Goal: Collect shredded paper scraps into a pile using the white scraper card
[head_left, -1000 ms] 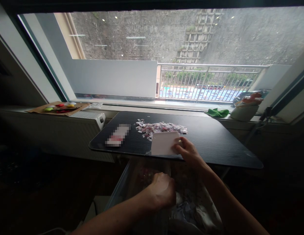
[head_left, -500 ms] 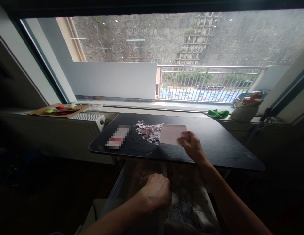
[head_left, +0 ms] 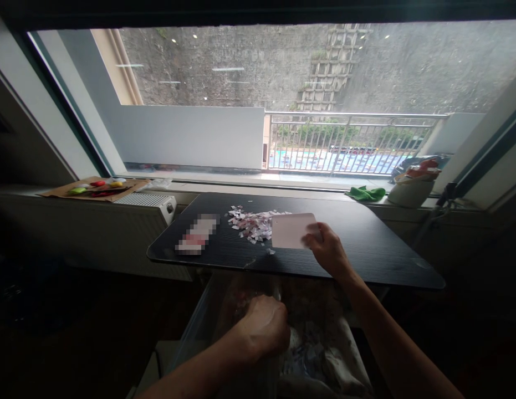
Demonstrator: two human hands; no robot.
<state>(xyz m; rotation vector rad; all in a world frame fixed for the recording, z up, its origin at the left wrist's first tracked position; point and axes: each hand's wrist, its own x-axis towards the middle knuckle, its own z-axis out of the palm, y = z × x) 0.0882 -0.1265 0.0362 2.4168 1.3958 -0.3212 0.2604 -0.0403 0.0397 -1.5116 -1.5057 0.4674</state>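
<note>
My right hand (head_left: 324, 244) is closed on a pale pink, flat rectangular scraper (head_left: 289, 231). The scraper is at the right side of a heap of small paper scraps (head_left: 251, 224), tilted up and covering part of it. One little scrap lies apart, nearer the table's front edge. Below that edge, my left hand (head_left: 266, 327) is a fist at what looks like a clear plastic bag (head_left: 199, 327); the fingertips are hidden from me. More pale scraps (head_left: 310, 352) show dimly in the cloth-like lining down there.
A black table (head_left: 366, 244) stands under the window, with a blurred-out packet (head_left: 197, 235) at its left. A green cloth (head_left: 366, 193) and a pale pot-like holder (head_left: 411, 191) sit on the sill. Left is a radiator (head_left: 145, 205) beside cardboard (head_left: 58, 191) bearing coloured items.
The scraper has tilted up at the heap's right side. A small scrap now lies separately near the front edge. My left hand stays in about the same place.
</note>
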